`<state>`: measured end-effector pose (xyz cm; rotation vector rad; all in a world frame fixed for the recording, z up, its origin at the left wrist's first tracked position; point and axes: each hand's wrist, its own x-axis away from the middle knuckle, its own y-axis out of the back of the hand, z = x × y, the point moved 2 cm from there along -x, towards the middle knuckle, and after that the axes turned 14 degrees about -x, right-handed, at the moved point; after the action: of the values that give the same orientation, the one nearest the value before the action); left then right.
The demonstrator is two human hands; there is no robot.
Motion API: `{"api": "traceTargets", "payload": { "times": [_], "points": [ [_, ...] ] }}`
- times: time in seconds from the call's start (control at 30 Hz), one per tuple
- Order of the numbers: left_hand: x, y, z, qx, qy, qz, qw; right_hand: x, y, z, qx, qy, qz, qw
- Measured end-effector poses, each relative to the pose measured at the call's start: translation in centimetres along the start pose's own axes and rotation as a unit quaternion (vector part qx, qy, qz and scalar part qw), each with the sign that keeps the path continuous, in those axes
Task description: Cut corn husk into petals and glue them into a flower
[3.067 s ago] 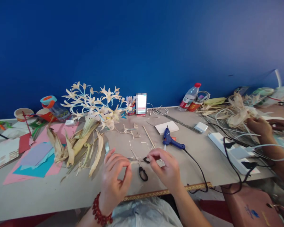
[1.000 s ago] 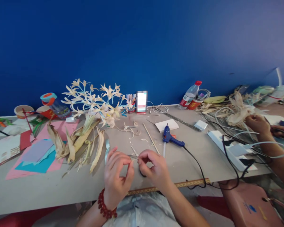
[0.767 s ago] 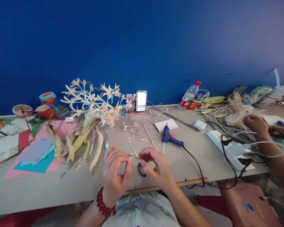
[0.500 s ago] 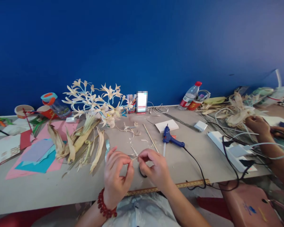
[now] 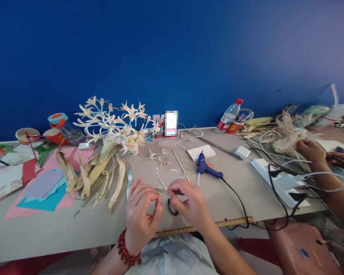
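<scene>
My left hand (image 5: pixel 145 210), with a red bead bracelet (image 5: pixel 127 250) at its wrist, pinches thumb against forefinger, the other fingers raised. Close beside it, my right hand (image 5: pixel 187 200) is closed in a pinch too. A thin pale strip (image 5: pixel 164 190), probably corn husk, runs between the fingertips and is hard to make out. Under and behind my hands lie scissors (image 5: pixel 172 211) with dark handles, partly hidden by my right hand. A light-blue ribbon strip (image 5: pixel 129 182) lies just beyond my left fingers.
A blue glue gun (image 5: pixel 205 167) and a thin stick (image 5: pixel 181 165) lie ahead. Corn husks (image 5: pixel 100 170), coloured paper (image 5: pixel 43 191) and husk flowers (image 5: pixel 114 120) are at left. Right are a power strip (image 5: pixel 272 183), cables and another person's hand (image 5: pixel 312 152) with husks. A phone (image 5: pixel 171 124) stands behind.
My right fingertips have shifted slightly, and more of the scissors' handle shows beneath them. The strip between my fingers is less visible. My left hand has barely moved.
</scene>
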<state>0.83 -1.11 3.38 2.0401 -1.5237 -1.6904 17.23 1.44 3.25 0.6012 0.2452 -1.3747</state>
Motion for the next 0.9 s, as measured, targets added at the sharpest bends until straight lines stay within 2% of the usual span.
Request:
{"api": "traceTargets", "payload": {
  "times": [0.1, 0.17, 0.23, 0.3, 0.4, 0.6, 0.77, 0.9],
  "points": [
    [0.1, 0.1, 0.3, -0.006, 0.01, -0.011, 1.0, 0.3, 1.3, -0.4, 0.014, -0.018, -0.044, 0.999],
    [0.1, 0.0, 0.3, -0.008, 0.011, -0.006, 1.0, 0.4, 1.2, -0.2, 0.002, -0.025, -0.02, 0.999],
    [0.1, -0.1, 0.1, -0.005, 0.008, 0.001, 1.0, 0.4, 0.4, 0.4, -0.008, -0.022, 0.018, 1.0],
    [0.1, -0.1, -0.1, -0.003, 0.005, 0.005, 1.0, 0.3, -0.5, 0.7, -0.007, -0.008, 0.027, 1.0],
    [0.1, 0.0, -0.1, -0.005, 0.004, 0.002, 1.0, 0.2, -0.8, 0.5, -0.003, 0.012, 0.016, 1.0],
    [0.3, 0.2, 0.5, -0.014, 0.013, -0.021, 1.0, 0.4, 1.4, -0.4, 0.027, -0.01, -0.054, 0.998],
    [0.2, 0.0, 0.4, -0.004, 0.008, -0.014, 1.0, 0.5, 0.0, 0.5, -0.001, -0.009, 0.028, 1.0],
    [0.1, 0.3, 0.7, -0.001, 0.013, -0.028, 1.0, 0.4, 0.3, -0.1, 0.022, 0.014, -0.026, 0.999]
  ]
}}
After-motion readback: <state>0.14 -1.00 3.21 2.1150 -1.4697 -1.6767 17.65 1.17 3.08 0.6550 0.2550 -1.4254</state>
